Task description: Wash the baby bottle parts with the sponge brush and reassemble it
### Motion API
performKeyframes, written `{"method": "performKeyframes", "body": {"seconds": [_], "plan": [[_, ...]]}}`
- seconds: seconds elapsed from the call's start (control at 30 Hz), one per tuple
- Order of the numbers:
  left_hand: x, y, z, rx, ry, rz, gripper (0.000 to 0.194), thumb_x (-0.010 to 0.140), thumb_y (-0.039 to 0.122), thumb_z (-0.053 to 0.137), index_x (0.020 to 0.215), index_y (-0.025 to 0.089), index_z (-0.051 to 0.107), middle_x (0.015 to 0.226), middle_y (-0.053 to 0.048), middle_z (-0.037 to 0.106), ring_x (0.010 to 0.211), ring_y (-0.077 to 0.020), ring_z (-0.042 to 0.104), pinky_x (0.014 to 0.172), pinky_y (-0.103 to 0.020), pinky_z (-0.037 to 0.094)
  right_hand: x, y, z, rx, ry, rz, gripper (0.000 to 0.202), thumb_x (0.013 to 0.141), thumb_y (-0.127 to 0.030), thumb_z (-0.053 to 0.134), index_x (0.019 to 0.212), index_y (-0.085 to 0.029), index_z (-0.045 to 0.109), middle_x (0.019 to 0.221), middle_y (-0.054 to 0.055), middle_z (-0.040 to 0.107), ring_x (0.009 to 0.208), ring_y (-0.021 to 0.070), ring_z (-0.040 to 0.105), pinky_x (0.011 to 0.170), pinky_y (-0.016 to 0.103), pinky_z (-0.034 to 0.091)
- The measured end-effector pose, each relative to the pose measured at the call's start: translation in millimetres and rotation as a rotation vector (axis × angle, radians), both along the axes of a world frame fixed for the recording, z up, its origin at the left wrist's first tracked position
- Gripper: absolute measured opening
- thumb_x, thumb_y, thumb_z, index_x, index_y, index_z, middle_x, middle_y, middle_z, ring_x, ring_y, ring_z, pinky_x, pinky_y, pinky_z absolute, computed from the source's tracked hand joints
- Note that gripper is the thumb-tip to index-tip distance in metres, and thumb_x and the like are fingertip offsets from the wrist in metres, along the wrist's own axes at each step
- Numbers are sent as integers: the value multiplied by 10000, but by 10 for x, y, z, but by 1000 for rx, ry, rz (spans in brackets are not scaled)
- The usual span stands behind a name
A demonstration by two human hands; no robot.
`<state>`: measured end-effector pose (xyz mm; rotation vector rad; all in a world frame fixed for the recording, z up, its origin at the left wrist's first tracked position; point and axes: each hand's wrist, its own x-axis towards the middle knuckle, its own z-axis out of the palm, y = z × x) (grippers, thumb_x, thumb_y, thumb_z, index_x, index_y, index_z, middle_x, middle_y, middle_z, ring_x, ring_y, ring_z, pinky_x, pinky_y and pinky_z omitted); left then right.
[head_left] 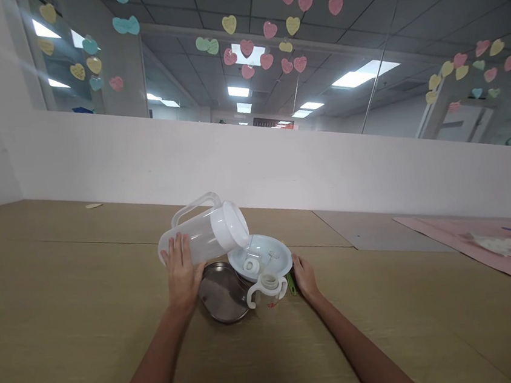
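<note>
My left hand (182, 272) grips a translucent white plastic pitcher (205, 230), tipped on its side with its lidded mouth pointing right over a white bowl (260, 257). The bowl holds small white parts. My right hand (305, 277) rests at the bowl's right rim, touching it near a green item (290, 283). In front of the bowl stands a small clear bottle with white handles (268, 292). A round steel plate (223, 292) lies under the pitcher, just right of my left hand.
All this sits on a wooden table (67, 309) backed by a low white wall (281, 170). A pink mat (480, 247) with papers lies at the far right. A small scrap (93, 205) lies at the back left.
</note>
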<state>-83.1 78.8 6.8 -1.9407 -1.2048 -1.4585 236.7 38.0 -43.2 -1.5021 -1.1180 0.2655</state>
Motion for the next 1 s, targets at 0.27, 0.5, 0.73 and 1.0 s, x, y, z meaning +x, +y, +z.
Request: {"method": "performKeyframes", "body": {"seconds": [0.27, 0.5, 0.73, 1.0], "plan": [[-8, -4, 3, 5, 14, -4, 653, 887, 418, 354, 1421, 80, 190, 1450, -206, 279, 1367, -327, 179, 1097, -544, 124, -4, -16, -2, -30, -24, 11, 646, 804, -627, 300, 774, -98, 670, 828, 135, 685, 766, 247, 589, 699, 296, 414], [-13, -21, 20, -8, 35, -6, 628, 889, 386, 355, 1414, 71, 213, 1452, -210, 273, 1372, -325, 159, 1100, -544, 111, -19, -25, 5, -67, -39, -9, 681, 795, -646, 282, 734, -96, 679, 789, 135, 681, 744, 241, 587, 700, 294, 416], [-1, -55, 56, -6, 75, 8, 597, 890, 355, 343, 1407, 76, 238, 1447, -200, 291, 1373, -323, 158, 1097, -552, 106, -33, -47, 31, -92, -49, -14, 676, 797, -643, 267, 698, -101, 658, 749, 123, 665, 707, 223, 568, 666, 281, 401], [-1, -19, 28, -10, 52, -27, 593, 888, 352, 356, 1413, 103, 236, 1448, -189, 295, 1373, -322, 161, 1095, -565, 108, -49, -42, 36, -60, -53, -15, 673, 778, -677, 268, 610, -123, 613, 664, 101, 641, 655, 215, 549, 627, 279, 390]]}}
